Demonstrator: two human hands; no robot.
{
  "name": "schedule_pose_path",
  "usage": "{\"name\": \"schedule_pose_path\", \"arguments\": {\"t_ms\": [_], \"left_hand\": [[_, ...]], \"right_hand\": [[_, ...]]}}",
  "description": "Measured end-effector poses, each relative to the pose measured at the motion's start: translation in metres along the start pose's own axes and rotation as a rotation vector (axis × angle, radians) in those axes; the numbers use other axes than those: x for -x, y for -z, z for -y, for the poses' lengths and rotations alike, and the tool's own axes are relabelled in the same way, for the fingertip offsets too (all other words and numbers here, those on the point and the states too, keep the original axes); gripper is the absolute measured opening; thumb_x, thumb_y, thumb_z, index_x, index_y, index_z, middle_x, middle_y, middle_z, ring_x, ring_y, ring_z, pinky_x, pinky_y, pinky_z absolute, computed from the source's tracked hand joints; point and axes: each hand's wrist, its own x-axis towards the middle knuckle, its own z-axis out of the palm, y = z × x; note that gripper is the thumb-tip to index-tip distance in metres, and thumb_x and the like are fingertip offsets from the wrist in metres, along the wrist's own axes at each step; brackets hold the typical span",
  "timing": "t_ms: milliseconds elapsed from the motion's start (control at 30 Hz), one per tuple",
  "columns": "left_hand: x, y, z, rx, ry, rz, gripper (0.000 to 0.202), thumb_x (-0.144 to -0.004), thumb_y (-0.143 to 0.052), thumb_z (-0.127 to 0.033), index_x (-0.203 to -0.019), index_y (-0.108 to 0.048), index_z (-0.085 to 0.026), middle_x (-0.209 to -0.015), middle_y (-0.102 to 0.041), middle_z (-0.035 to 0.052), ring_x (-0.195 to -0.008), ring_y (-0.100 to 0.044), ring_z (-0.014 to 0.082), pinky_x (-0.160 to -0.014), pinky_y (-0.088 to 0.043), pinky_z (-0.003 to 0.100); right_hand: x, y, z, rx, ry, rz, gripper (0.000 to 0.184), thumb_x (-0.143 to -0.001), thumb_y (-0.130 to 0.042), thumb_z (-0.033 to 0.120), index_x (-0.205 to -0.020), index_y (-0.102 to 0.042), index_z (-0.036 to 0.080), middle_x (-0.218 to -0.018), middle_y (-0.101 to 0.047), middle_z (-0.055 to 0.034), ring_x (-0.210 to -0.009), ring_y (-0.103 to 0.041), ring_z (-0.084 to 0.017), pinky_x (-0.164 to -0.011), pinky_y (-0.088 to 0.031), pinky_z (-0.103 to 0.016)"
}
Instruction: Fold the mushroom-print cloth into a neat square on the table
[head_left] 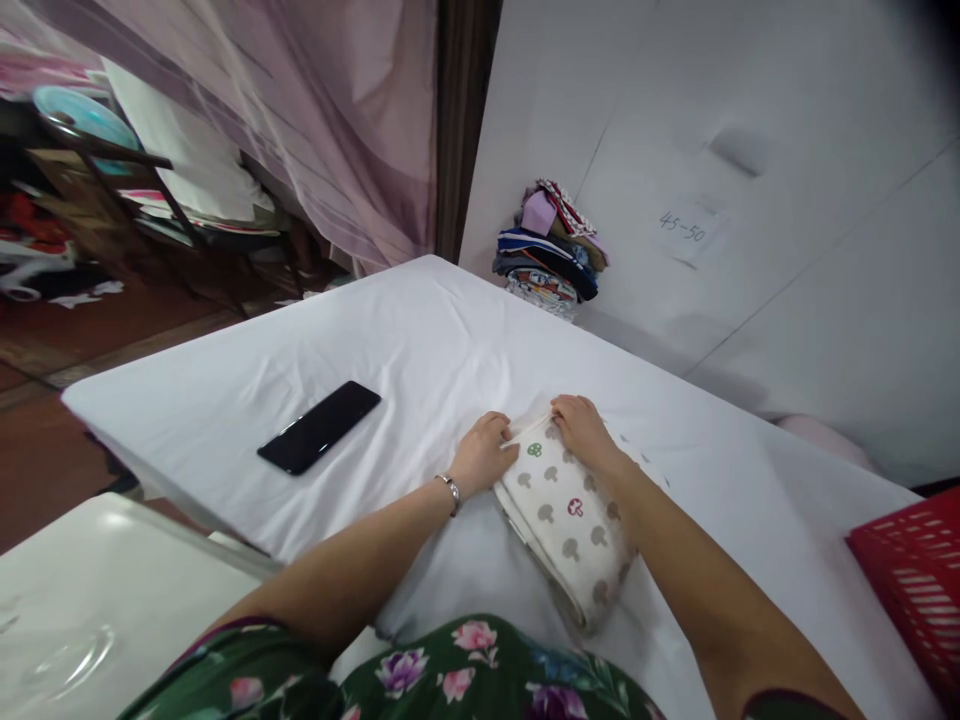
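Note:
A folded white cloth with small mushroom prints (566, 520) lies on the white-covered table (420, 340) in front of me. My left hand (484, 453) rests at the cloth's far left corner, fingers curled on its edge. My right hand (581, 425) presses on the far end of the cloth, fingers bent down onto it. A silver bracelet sits on my left wrist.
A black phone (320, 426) lies on the table to the left. A stack of folded clothes (551, 250) stands at the far corner by the white wall. A red basket (911, 575) is at the right edge. A glossy white surface (97, 610) is at lower left.

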Motion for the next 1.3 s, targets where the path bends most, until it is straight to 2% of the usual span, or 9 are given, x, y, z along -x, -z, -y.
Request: {"name": "schedule_pose_path", "arguments": {"t_ms": [133,233,333,467,700,867,1033,1133,1300], "left_hand": [[-0.002,0.002,0.001,-0.059,0.058,0.044,0.005,-0.071,-0.053,-0.021,-0.070,-0.048,-0.020,-0.093,-0.057,0.0032,-0.085,-0.056,0.0168,-0.077,-0.044,0.029],[-0.002,0.003,0.001,-0.118,0.051,0.079,0.004,-0.073,-0.051,-0.024,-0.073,-0.049,-0.020,-0.084,-0.057,0.0024,-0.080,-0.056,0.0171,-0.071,-0.042,0.028],[0.000,0.005,0.001,-0.148,0.084,0.099,0.011,-0.076,-0.050,-0.029,-0.081,-0.052,-0.020,-0.083,-0.060,0.0029,-0.080,-0.057,0.0181,-0.070,-0.041,0.028],[0.003,0.010,-0.001,-0.144,0.128,0.160,0.029,-0.080,-0.048,-0.042,-0.099,-0.053,-0.021,-0.094,-0.064,0.0055,-0.085,-0.059,0.0201,-0.072,-0.042,0.029],[-0.006,0.018,-0.003,-0.160,0.219,0.267,0.053,-0.078,-0.044,-0.057,-0.116,-0.049,-0.020,-0.106,-0.064,0.0095,-0.093,-0.061,0.0239,-0.077,-0.042,0.032],[-0.019,0.020,-0.006,-0.200,0.260,0.404,0.048,-0.073,-0.047,-0.058,-0.100,-0.057,-0.018,-0.103,-0.065,0.0110,-0.094,-0.061,0.0271,-0.073,-0.043,0.032],[-0.027,0.021,-0.009,-0.122,0.243,0.418,0.036,-0.069,-0.054,-0.049,-0.086,-0.060,-0.018,-0.098,-0.067,0.0101,-0.090,-0.061,0.0266,-0.072,-0.045,0.031],[-0.045,0.021,-0.016,-0.027,0.245,0.438,0.033,-0.067,-0.057,-0.047,-0.082,-0.061,-0.018,-0.094,-0.068,0.0078,-0.087,-0.062,0.0251,-0.069,-0.046,0.030],[-0.109,0.006,-0.036,-0.049,0.201,0.379,0.033,-0.060,-0.068,-0.044,-0.077,-0.062,-0.017,-0.087,-0.069,0.0059,-0.088,-0.063,0.0245,-0.070,-0.047,0.027]], "right_hand": [[-0.004,-0.005,0.000,-0.027,-0.019,0.056,0.019,-0.082,-0.043,0.010,-0.090,-0.058,0.020,-0.097,-0.065,-0.0049,-0.097,-0.056,-0.018,-0.097,-0.029,-0.042],[-0.004,-0.009,-0.004,-0.039,-0.010,0.079,0.025,-0.083,-0.042,0.010,-0.098,-0.059,0.021,-0.103,-0.064,-0.0052,-0.105,-0.054,-0.018,-0.100,-0.026,-0.044],[-0.006,-0.010,-0.011,-0.044,-0.017,0.091,0.034,-0.083,-0.043,0.012,-0.113,-0.055,0.021,-0.122,-0.057,-0.0074,-0.123,-0.041,-0.021,-0.103,-0.024,-0.045],[-0.002,0.000,-0.030,-0.161,-0.215,0.120,0.052,-0.081,-0.054,0.031,-0.130,-0.044,0.021,-0.141,-0.039,-0.0077,-0.134,-0.026,-0.023,-0.107,-0.022,-0.041],[0.040,0.018,-0.073,-0.257,-0.532,0.161,0.063,-0.080,-0.049,0.054,-0.130,-0.045,0.017,-0.133,-0.048,-0.0145,-0.117,-0.049,-0.028,-0.097,-0.038,-0.042],[0.062,0.027,-0.090,-0.361,-0.630,0.238,0.065,-0.066,-0.058,0.066,-0.110,-0.062,0.019,-0.119,-0.060,-0.0121,-0.106,-0.057,-0.029,-0.091,-0.043,-0.040],[0.077,0.034,-0.096,-0.489,-0.736,0.294,0.079,-0.060,-0.060,0.070,-0.114,-0.057,0.012,-0.120,-0.058,-0.0177,-0.098,-0.062,-0.027,-0.080,-0.051,-0.037],[0.090,0.041,-0.093,-0.658,-0.819,0.288,0.074,-0.059,-0.064,0.066,-0.109,-0.058,0.012,-0.116,-0.061,-0.0170,-0.094,-0.064,-0.026,-0.076,-0.052,-0.033],[0.131,0.047,-0.076,-1.028,-0.941,0.176,0.061,-0.063,-0.067,0.059,-0.102,-0.059,0.013,-0.103,-0.067,-0.0155,-0.086,-0.067,-0.023,-0.070,-0.054,-0.030]]}}
